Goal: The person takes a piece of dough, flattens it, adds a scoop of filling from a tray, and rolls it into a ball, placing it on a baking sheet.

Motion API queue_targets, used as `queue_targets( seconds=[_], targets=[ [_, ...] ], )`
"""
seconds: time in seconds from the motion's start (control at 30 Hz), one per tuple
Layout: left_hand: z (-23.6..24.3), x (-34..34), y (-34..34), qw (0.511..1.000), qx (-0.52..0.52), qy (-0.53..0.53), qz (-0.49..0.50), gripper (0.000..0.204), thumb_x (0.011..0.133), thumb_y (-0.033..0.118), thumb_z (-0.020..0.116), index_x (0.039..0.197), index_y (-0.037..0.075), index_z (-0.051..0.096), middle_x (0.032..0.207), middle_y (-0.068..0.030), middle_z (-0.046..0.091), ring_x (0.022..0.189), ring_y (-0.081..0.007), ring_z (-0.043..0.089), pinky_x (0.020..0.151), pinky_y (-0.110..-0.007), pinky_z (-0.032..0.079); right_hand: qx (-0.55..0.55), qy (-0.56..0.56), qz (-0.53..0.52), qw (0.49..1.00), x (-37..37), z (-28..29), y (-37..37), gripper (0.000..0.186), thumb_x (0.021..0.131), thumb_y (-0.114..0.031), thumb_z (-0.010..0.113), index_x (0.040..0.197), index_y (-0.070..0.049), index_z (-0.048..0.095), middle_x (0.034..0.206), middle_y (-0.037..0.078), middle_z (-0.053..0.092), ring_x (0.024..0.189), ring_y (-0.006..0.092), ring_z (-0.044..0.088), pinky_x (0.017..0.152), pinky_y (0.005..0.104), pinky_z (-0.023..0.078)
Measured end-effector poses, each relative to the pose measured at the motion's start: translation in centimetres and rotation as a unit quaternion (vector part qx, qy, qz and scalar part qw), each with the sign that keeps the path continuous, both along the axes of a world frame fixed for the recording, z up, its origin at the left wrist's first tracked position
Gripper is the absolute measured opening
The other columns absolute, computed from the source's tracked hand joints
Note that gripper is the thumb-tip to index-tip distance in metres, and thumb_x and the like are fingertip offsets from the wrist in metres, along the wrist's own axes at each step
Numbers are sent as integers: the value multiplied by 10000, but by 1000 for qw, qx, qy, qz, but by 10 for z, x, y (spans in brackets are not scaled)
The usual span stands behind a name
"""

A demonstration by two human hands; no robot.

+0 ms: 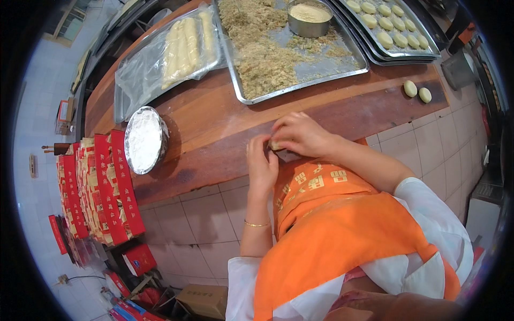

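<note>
At the near edge of the wooden table, my left hand and my right hand meet with bent fingers. Between their fingertips is a small pale dough ball, mostly hidden by the fingers. Beyond them a large metal tray holds a heap of crumbly brown filling and a round metal bowl of pale crumbs. Two finished-looking dough balls, one of them a pale round, lie at the table's right end.
Left on the table stand a bowl of white flour and a plastic-covered tray with several long dough rolls. Stacked trays with several dough rounds are far right. Red packaging stacks rise beside the table's left side; a cardboard box sits below.
</note>
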State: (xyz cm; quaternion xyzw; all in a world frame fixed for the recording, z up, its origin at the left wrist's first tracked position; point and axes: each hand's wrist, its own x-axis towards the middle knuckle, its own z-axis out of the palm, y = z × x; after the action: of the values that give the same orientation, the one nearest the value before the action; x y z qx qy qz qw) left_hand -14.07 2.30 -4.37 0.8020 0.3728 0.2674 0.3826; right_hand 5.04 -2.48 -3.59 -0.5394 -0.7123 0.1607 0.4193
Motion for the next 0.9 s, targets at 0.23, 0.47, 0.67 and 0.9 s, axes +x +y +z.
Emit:
queue_targets(
  seconds=[0.23, 0.47, 0.67, 0.9],
  targets=[
    [1, 86, 34, 960, 234, 97, 116, 727, 926, 287, 626, 1541, 96, 290, 1626, -209, 136, 1513, -379, 102, 1192, -573, 104, -24, 136, -181, 974, 30, 33, -23, 171, 899, 7, 619, 1053, -45, 671, 1024, 76, 662, 883, 188, 650, 716, 277, 521],
    [-4, 92, 22, 944, 258, 196, -64, 800, 904, 364, 663, 1574, 203, 256, 1647, -190, 70, 1528, -372, 47, 1169, -643, 31, -6, 147, -230, 962, 59, 35, -48, 206, 893, 18, 617, 1084, -33, 673, 1021, 64, 667, 913, 171, 645, 763, 278, 504],
    [-7, 112, 38, 930, 306, 199, -49, 741, 922, 351, 631, 1558, 185, 290, 1640, -200, 98, 1523, -386, 65, 1167, -635, 39, 31, 221, -214, 951, 67, 46, -31, 216, 891, 28, 602, 1082, -39, 680, 1024, 73, 668, 890, 169, 636, 757, 279, 498],
    [-9, 120, 58, 920, 360, 152, -6, 691, 899, 309, 617, 1512, 113, 365, 1616, -174, 227, 1519, -360, 130, 1185, -597, 14, 25, 192, -229, 954, 85, 40, -66, 202, 901, 39, 590, 1063, -39, 683, 994, 68, 671, 829, 160, 630, 716, 265, 495]
  ],
)
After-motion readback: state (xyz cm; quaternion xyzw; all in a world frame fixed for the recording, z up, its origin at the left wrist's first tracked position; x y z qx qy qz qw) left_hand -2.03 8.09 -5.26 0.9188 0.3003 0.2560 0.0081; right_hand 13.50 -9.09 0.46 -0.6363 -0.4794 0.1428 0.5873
